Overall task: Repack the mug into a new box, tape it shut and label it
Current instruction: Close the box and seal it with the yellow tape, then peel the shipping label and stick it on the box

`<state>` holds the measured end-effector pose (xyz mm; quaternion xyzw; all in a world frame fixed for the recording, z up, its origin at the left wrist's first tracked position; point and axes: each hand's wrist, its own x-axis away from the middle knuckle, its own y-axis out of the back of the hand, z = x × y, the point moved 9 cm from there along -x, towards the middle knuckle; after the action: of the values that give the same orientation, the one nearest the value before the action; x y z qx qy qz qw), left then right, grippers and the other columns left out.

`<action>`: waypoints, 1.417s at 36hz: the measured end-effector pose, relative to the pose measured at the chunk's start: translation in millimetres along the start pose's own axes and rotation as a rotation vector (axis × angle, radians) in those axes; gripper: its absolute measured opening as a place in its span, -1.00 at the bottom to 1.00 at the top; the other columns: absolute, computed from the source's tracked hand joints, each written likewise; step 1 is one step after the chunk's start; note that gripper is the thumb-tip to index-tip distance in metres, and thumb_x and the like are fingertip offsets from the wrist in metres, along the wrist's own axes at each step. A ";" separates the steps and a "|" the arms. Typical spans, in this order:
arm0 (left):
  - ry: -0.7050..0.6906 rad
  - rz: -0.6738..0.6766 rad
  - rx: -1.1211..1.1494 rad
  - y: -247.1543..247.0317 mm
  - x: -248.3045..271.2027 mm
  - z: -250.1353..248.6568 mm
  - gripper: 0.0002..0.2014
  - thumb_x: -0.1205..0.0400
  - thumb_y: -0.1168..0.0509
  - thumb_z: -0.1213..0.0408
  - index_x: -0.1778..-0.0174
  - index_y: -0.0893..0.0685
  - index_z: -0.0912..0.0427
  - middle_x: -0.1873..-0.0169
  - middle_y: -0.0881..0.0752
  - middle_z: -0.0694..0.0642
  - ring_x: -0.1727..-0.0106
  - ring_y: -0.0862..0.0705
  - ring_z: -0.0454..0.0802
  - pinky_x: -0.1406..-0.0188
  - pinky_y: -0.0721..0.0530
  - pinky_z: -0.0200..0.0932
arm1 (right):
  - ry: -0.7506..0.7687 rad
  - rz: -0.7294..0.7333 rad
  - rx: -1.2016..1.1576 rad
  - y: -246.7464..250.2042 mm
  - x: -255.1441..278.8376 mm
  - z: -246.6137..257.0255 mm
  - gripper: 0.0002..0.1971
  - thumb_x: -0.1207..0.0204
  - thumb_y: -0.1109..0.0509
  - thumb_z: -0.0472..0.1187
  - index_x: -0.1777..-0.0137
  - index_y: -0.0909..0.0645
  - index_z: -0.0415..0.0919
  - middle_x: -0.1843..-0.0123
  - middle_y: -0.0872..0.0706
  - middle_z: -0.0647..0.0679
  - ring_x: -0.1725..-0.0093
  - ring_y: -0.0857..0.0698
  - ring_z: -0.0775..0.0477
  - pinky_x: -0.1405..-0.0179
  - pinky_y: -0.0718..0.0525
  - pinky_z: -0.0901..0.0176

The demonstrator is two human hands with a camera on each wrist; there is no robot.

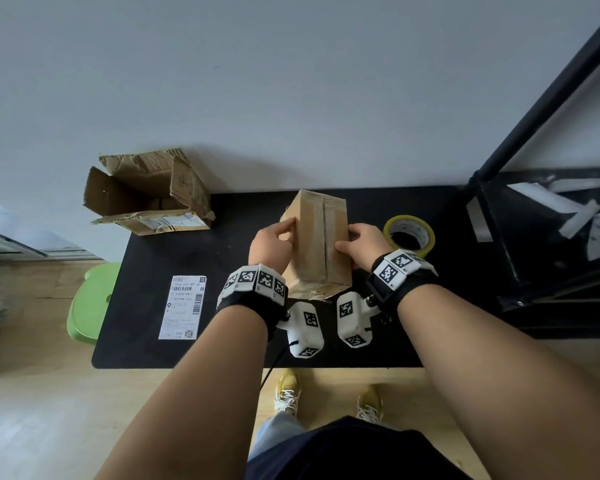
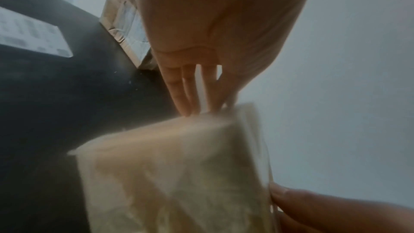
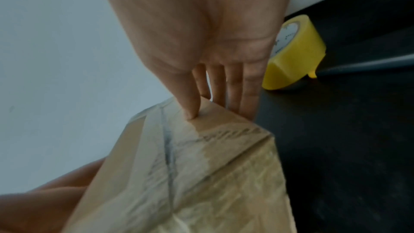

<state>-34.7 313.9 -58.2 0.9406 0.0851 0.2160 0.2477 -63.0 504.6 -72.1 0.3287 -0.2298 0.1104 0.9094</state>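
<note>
Both hands (image 1: 321, 249) grip box (image 1: 317, 244), apparently tilted, lengthwise away.

Occluded, cropped and unresolved regions

Box (image 1: 317, 244) contents: hidden by closed cardboard; motion-blurred in the left wrist view. Label (image 1: 184, 307) print: too small to read. Left hand (image 1: 273, 244) and right hand (image 1: 362, 244) fingertips: hidden behind the box sides. Green stool (image 1: 92, 301), at 9 o'clock: partly covered by the black mat (image 1: 146, 258).
</note>
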 end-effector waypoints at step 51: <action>0.263 -0.223 -0.236 57.9 34.2 101.0 -0.53 -0.72 -0.18 0.24 -0.58 -0.36 0.14 -0.45 -0.52 0.17 -0.39 -0.55 0.12 -0.21 -0.51 -0.09 | 0.403 -0.089 0.337 -35.5 34.6 74.3 -0.65 -0.69 -0.21 -0.21 -0.45 -0.53 -0.12 -0.45 -0.57 -0.08 -0.37 -0.59 -0.14 -0.32 -0.55 0.05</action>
<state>44.1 229.8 -95.8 0.8535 0.1946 0.3166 0.3652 -46.1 431.1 -24.2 0.4566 -0.0079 0.1705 0.8731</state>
